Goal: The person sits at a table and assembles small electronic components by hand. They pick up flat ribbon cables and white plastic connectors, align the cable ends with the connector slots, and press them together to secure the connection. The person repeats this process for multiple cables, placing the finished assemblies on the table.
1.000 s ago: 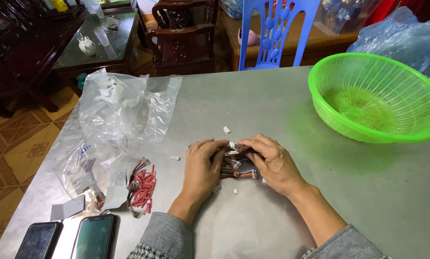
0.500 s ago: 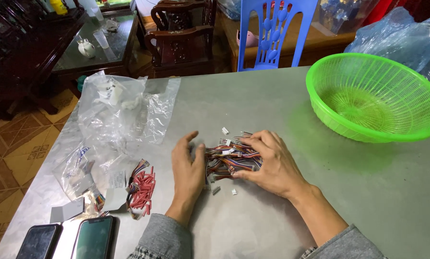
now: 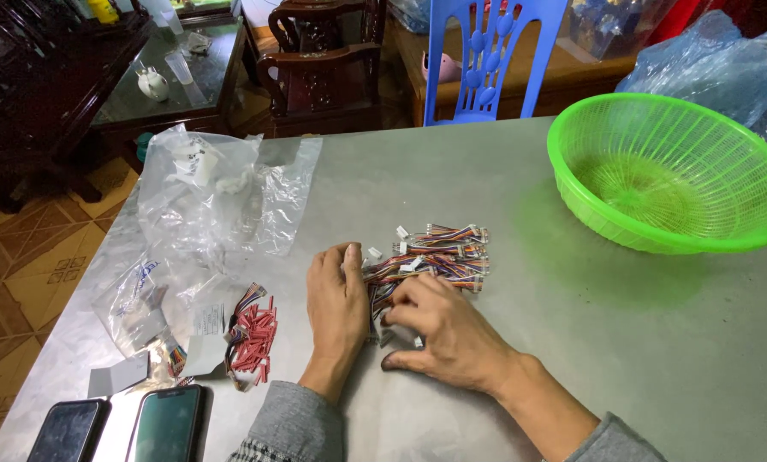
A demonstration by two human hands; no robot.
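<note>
A loose pile of short multicoloured wire harnesses with small white connectors lies spread on the grey table. My left hand lies flat, palm down, against the pile's left edge. My right hand rests just right of it, fingers curled down onto the near end of the wires, fingertips touching a few of them. A second small bundle with red connectors lies to the left, apart from both hands.
Clear plastic bags lie at the table's left. Two phones sit at the near left corner. A green mesh basket stands at the right. A blue plastic chair and dark wooden furniture are behind the table.
The bundle my hands held together has been let go and spread out across the table. Both hands now press down on the near side of the pile.
</note>
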